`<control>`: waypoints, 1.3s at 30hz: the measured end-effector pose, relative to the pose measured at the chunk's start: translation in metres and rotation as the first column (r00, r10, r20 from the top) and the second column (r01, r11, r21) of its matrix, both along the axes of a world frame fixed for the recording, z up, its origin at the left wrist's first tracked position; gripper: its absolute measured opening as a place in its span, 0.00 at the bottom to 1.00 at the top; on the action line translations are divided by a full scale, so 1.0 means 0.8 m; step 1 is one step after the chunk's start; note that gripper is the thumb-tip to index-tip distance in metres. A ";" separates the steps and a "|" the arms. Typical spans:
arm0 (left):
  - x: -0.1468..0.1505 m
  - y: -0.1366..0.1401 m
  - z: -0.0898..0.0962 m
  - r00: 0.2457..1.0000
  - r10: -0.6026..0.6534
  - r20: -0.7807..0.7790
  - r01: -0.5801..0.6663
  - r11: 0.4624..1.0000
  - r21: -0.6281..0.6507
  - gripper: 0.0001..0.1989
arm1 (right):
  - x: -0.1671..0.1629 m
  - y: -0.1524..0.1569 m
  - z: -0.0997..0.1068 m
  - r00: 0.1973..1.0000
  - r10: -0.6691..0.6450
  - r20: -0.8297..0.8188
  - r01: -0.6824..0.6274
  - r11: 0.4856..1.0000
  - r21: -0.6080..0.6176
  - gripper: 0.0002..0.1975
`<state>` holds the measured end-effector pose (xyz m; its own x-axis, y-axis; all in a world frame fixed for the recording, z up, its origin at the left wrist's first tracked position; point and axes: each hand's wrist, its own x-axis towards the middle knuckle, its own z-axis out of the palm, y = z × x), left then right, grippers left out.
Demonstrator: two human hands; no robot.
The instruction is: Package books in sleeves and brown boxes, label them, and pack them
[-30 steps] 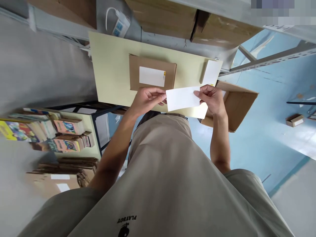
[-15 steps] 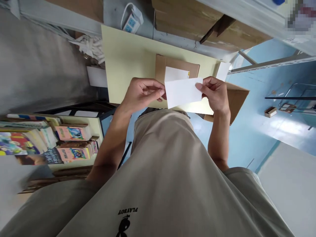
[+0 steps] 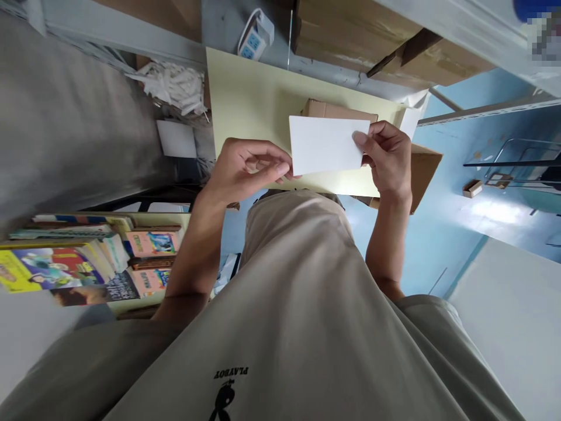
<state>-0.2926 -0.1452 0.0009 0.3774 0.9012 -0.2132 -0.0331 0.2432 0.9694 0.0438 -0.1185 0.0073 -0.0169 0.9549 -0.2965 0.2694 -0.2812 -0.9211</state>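
A: The white paper (image 3: pixel 326 146) has gone up a bit in the view, and its top edge is straighter now. A moment ago we could see a label on the brown box (image 3: pixel 339 110). Now the paper hides it.

B: Who is holding the paper?

A: The right hand (image 3: pixel 388 155). It pinches the paper's right edge tight, with the thumb flat on the front.

B: And the left hand (image 3: pixel 249 166)?

A: It is by the bottom left corner. The fingers are bent and the thumb is right next to the paper. I can't tell if it is pinching it or just close by.

B: Where is the paper, then?

A: Up in front of the person's shirt (image 3: pixel 302 292), between the two hands. From here, the brown box peeks out behind its top edge.

B: What is that box on?

A: A pale yellow table (image 3: pixel 245 88). A white box (image 3: pixel 408 121) is at the table's right end.

B: Anything else?

A: A plug strip (image 3: pixel 254 44) is past the back edge of the table, near some big boxes (image 3: pixel 350 32). Lots of books (image 3: pixel 56 269) are down on the left.
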 end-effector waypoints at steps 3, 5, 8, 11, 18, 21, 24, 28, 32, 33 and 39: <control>-0.014 -0.004 0.002 0.999 0.015 0.033 -0.014 1.000 -0.012 0.22 | -0.015 0.002 0.006 1.000 0.001 0.013 -0.001 1.000 0.006 0.33; -0.020 -0.005 0.000 0.999 0.032 0.005 -0.032 0.999 -0.002 0.23 | -0.023 0.004 0.009 0.999 0.019 0.028 -0.019 1.000 0.011 0.32; -0.030 -0.005 -0.008 0.997 0.049 -0.055 -0.048 0.999 0.023 0.22 | -0.037 0.004 0.016 0.998 0.029 0.054 -0.031 0.999 0.038 0.32; -0.038 -0.004 -0.019 0.994 0.074 -0.084 -0.070 0.996 0.055 0.20 | -0.053 0.003 0.029 0.998 0.017 0.068 -0.022 0.997 0.074 0.29; -0.053 0.002 -0.032 0.981 0.149 -0.125 -0.128 0.979 0.162 0.09 | -0.073 -0.003 0.041 0.953 0.261 -0.154 -0.207 0.932 0.297 0.14; -0.059 0.002 -0.035 0.978 0.179 -0.111 -0.156 0.970 0.187 0.05 | -0.074 -0.006 0.039 0.955 0.270 -0.119 -0.230 0.934 0.273 0.15; -0.062 0.002 -0.047 0.979 0.198 -0.043 -0.184 0.958 0.219 0.03 | -0.076 -0.009 0.036 0.968 0.252 -0.007 -0.246 0.949 0.196 0.20; -0.062 0.005 -0.073 0.970 0.218 0.106 -0.239 0.933 0.270 0.07 | -0.072 -0.013 0.027 0.978 0.210 0.005 -0.208 0.965 0.158 0.24; -0.057 0.007 -0.083 0.927 0.251 0.280 -0.330 0.900 0.286 0.14 | -0.066 -0.018 0.022 0.977 0.212 -0.035 -0.202 0.963 0.179 0.30; -0.056 0.007 -0.080 0.917 0.251 0.311 -0.341 0.897 0.282 0.15 | -0.066 -0.019 0.022 0.974 0.223 -0.034 -0.214 0.961 0.173 0.31; -0.059 0.002 -0.060 0.907 0.226 0.355 -0.307 0.932 0.191 0.20 | -0.084 -0.024 0.021 0.981 0.193 -0.012 -0.188 0.966 0.179 0.23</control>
<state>-0.3396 -0.1440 -0.0470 0.1272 0.9857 0.1108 -0.3837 -0.0541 0.9219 -0.0233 -0.1377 0.0241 -0.2098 0.9703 -0.1201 0.2746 -0.0595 -0.9597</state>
